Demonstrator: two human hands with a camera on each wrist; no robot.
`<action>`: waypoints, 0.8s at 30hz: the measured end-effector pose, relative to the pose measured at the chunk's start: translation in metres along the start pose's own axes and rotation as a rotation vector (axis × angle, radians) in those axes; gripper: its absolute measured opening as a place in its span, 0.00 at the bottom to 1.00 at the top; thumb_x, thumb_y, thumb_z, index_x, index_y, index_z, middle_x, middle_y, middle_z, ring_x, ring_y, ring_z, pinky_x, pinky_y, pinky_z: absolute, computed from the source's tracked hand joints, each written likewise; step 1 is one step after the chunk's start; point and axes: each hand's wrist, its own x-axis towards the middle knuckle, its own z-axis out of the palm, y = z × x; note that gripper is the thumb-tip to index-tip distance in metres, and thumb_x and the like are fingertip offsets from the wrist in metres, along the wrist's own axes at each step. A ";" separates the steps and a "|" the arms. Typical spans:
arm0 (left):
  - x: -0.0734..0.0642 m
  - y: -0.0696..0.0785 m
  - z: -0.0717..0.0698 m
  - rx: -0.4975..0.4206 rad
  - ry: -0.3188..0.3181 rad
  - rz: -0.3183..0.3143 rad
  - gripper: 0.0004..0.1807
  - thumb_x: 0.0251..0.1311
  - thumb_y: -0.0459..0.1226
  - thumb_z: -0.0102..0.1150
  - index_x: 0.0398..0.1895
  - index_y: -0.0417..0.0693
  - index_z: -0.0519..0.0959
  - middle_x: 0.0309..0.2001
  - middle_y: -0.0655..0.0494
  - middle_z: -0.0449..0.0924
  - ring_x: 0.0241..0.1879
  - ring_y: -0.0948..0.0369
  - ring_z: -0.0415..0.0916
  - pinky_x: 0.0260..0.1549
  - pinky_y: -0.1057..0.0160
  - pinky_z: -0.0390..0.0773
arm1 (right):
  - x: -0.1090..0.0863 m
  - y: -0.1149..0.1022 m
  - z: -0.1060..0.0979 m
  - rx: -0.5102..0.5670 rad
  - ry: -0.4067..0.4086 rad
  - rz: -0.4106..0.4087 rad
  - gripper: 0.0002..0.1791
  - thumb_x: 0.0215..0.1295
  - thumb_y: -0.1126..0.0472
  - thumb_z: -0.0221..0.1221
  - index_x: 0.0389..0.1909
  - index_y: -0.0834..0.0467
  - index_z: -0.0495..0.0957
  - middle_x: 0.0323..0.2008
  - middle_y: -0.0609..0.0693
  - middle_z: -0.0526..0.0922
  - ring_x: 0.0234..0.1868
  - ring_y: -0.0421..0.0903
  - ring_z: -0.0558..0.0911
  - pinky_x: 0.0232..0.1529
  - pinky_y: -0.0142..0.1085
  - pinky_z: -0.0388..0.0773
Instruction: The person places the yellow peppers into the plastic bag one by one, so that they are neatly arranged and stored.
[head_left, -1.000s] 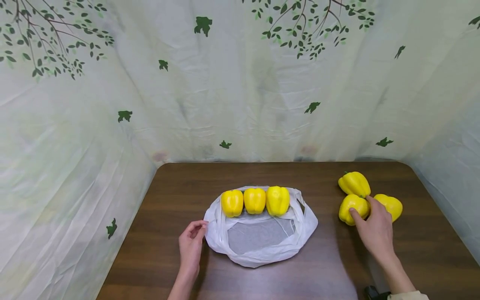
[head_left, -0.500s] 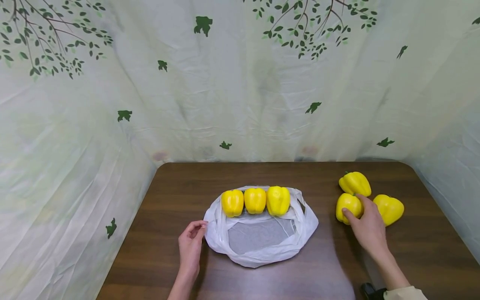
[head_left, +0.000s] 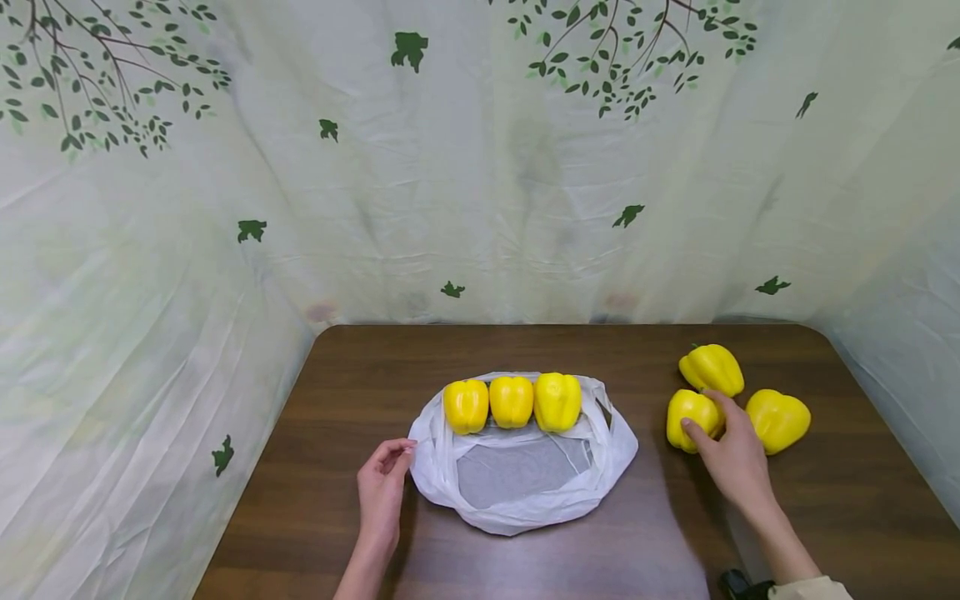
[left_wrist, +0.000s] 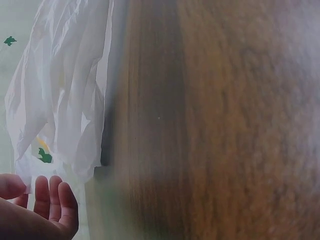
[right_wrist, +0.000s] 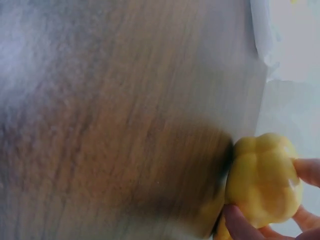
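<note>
A white plastic bag (head_left: 525, 512) lies spread open on the table, three yellow bell peppers (head_left: 512, 402) in a row along its far inner side. My left hand (head_left: 382, 492) pinches the bag's left edge between thumb and finger; the left wrist view shows the film (left_wrist: 65, 90) hanging from that pinch. Over on the right, my right hand (head_left: 735, 458) grips a yellow bell pepper (head_left: 686, 417), thumb on its near side and fingers behind. In the right wrist view this pepper (right_wrist: 265, 182) sits between the fingertips, right at the tabletop.
Two more yellow peppers flank the right hand: one behind it (head_left: 711, 369), one to its right (head_left: 778, 421). The brown wooden table (head_left: 360, 358) ends at a pale curtain (head_left: 480, 208) printed with leaves. Bare wood separates the bag from the right-hand peppers.
The right hand has shifted slightly left with its pepper, drawing it away from the right-hand one. The left hand and the bag have stayed in place.
</note>
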 end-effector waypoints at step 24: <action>-0.001 0.000 0.002 -0.003 0.007 0.001 0.08 0.66 0.26 0.55 0.44 0.30 0.80 0.42 0.44 0.80 0.40 0.59 0.76 0.41 0.72 0.75 | -0.008 -0.009 0.000 -0.016 0.038 -0.047 0.35 0.66 0.49 0.63 0.68 0.62 0.66 0.61 0.64 0.71 0.50 0.59 0.72 0.44 0.52 0.71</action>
